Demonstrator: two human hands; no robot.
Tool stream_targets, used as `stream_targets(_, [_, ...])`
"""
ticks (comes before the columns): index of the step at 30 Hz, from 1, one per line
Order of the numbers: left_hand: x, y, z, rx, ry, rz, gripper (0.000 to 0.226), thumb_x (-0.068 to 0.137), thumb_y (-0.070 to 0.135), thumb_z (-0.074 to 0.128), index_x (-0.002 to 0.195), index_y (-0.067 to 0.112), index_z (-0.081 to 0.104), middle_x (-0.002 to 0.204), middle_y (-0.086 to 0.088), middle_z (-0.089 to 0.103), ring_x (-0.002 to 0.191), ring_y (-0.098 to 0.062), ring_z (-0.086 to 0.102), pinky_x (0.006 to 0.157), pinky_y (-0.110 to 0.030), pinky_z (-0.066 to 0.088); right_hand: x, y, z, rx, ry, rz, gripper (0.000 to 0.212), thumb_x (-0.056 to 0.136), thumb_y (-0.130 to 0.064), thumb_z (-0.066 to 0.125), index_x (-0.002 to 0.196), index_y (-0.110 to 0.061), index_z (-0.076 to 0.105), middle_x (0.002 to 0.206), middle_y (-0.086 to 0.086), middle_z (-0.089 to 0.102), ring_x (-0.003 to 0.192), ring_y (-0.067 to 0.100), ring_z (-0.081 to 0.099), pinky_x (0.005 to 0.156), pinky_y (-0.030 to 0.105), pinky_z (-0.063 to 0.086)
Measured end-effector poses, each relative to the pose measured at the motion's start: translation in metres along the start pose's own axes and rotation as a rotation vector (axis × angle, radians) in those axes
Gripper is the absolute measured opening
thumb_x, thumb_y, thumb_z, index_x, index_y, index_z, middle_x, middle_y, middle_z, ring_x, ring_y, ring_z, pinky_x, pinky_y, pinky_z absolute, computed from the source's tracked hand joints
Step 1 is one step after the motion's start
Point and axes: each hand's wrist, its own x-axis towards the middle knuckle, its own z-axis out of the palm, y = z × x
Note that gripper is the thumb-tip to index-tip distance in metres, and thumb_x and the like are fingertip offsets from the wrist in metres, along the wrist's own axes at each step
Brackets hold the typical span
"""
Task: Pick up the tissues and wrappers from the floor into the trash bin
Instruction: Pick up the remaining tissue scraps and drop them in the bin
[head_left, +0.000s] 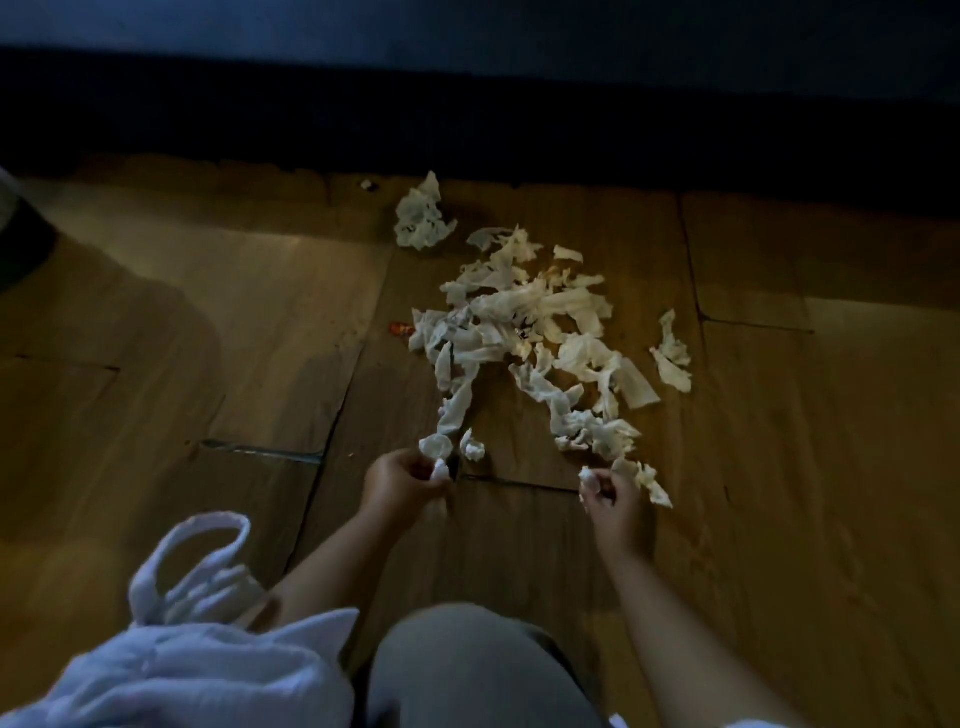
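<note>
Now tissues (440, 470) in left hand (402, 480), right hand (613, 499).

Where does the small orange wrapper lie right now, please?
Head view, centre-left: the orange wrapper lies on the floor just left of the tissue pile.

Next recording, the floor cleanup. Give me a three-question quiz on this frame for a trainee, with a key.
1. True or false: the left hand and the right hand each pinch a tissue piece.
2. The small orange wrapper lies: A) on the floor at the left edge of the tissue pile; B) in the right hand; C) in the left hand.
3. Fill in: the crumpled tissue lying apart from the pile is on its ___ side, near or far from the person.
Key: 1 true; 2 A; 3 far.
</note>
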Motion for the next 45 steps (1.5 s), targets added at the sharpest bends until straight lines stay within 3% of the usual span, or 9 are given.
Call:
stream_targets(6, [0.006, 0.026, -0.003, -0.05, 0.014, 0.085, 0.01, 0.082, 0.013, 0.067, 0.084, 0.02, 0.06, 0.086, 0.001, 0.061, 0.077, -0.009, 0.059, 0.06, -0.017, 0.046, 0.037, 0.008, -0.018, 0.078, 0.117, 0.229, 0.026, 0.084, -0.006, 0.064, 0.11, -0.005, 0.061, 0.134, 0.018, 0.046, 0.116, 0.03, 0.053, 0.083, 0.026, 0.045])
stream_targets(10, [0.02, 0.016, 0.007, -0.105, 0.029, 0.092, 0.011, 0.083, 0.015, 0.066, 0.09, 0.02, 0.06, 0.09, 0.001, 0.061, 0.079, -0.009, 0.06, 0.062, -0.019, 0.048, 0.055, 0.019, -0.014, 0.025, 0.013, 0.311, 0.023, 0.085, 0.001, 0.06, 0.107, 0.004, 0.062, 0.124, 0.022, 0.057, 0.111, 0.035, 0.056, 0.068, 0.02, 0.044])
stream_targets(17, [0.037, -0.01, 0.017, -0.188, 0.084, 0.012, 0.018, 0.082, 0.024, 0.067, 0.097, 0.016, 0.064, 0.099, -0.005, 0.065, 0.083, -0.017, 0.064, 0.061, -0.026, 0.051, 0.042, 0.03, -0.024, 0.092, 0.187, 0.172, 0.024, 0.084, -0.01, 0.064, 0.107, -0.003, 0.065, 0.116, 0.017, 0.062, 0.106, 0.03, 0.059, 0.081, 0.032, 0.046])
stream_targets(21, [0.059, -0.012, 0.026, -0.017, 0.085, 0.027, 0.024, 0.074, 0.027, 0.075, 0.095, 0.019, 0.065, 0.141, -0.001, 0.041, 0.127, -0.023, 0.044, 0.09, -0.038, 0.051, 0.034, 0.023, -0.01, -0.019, -0.1, 0.094, 0.022, 0.082, -0.009, 0.067, 0.103, -0.002, 0.065, 0.138, 0.009, 0.039, 0.117, 0.026, 0.05, 0.085, 0.028, 0.045])
stream_targets(24, [0.065, -0.012, 0.032, 0.114, 0.02, 0.092, 0.013, 0.076, 0.02, 0.074, 0.084, 0.022, 0.064, 0.15, 0.001, 0.027, 0.139, -0.025, 0.027, 0.103, -0.042, 0.043, 0.031, 0.026, 0.004, -0.212, -0.178, 0.013, 0.02, 0.081, -0.008, 0.067, 0.101, -0.004, 0.067, 0.142, 0.006, 0.037, 0.125, 0.024, 0.046, 0.089, 0.022, 0.04])
stream_targets(29, [0.068, -0.031, 0.034, 0.236, -0.016, 0.165, 0.012, 0.082, 0.012, 0.067, 0.089, 0.021, 0.062, 0.125, -0.001, 0.053, 0.1, -0.009, 0.053, 0.076, -0.02, 0.047, 0.021, 0.034, 0.012, -0.314, -0.215, -0.121, 0.016, 0.081, -0.012, 0.067, 0.097, -0.012, 0.068, 0.111, 0.004, 0.062, 0.101, 0.014, 0.058, 0.075, 0.013, 0.04])
stream_targets(36, [0.057, -0.032, 0.03, -0.033, 0.004, 0.318, 0.032, 0.082, 0.011, 0.067, 0.106, 0.025, 0.051, 0.096, 0.009, 0.054, 0.086, -0.007, 0.058, 0.063, -0.015, 0.045, 0.046, -0.011, 0.004, 0.242, -0.084, -0.086, 0.048, 0.081, 0.004, 0.062, 0.126, -0.007, 0.049, 0.117, -0.002, 0.053, 0.109, 0.008, 0.051, 0.066, 0.006, 0.047])
stream_targets(41, [0.07, -0.017, 0.033, 0.318, -0.066, 0.434, 0.025, 0.083, 0.017, 0.066, 0.107, 0.022, 0.063, 0.115, 0.003, 0.054, 0.11, -0.012, 0.051, 0.077, -0.016, 0.043, 0.088, -0.024, 0.013, -0.205, -0.109, -0.083, 0.03, 0.078, -0.012, 0.071, 0.107, -0.013, 0.068, 0.14, 0.002, 0.039, 0.133, 0.028, 0.029, 0.102, 0.031, 0.036])
stream_targets(45, [0.085, -0.008, 0.037, 0.526, -0.097, 0.518, 0.023, 0.081, 0.017, 0.069, 0.103, 0.02, 0.067, 0.146, 0.005, 0.038, 0.14, -0.02, 0.026, 0.108, -0.036, 0.038, 0.087, -0.028, 0.02, -0.214, -0.25, -0.092, 0.031, 0.08, -0.005, 0.068, 0.111, -0.006, 0.065, 0.152, 0.003, 0.026, 0.138, 0.023, 0.032, 0.099, 0.023, 0.035])
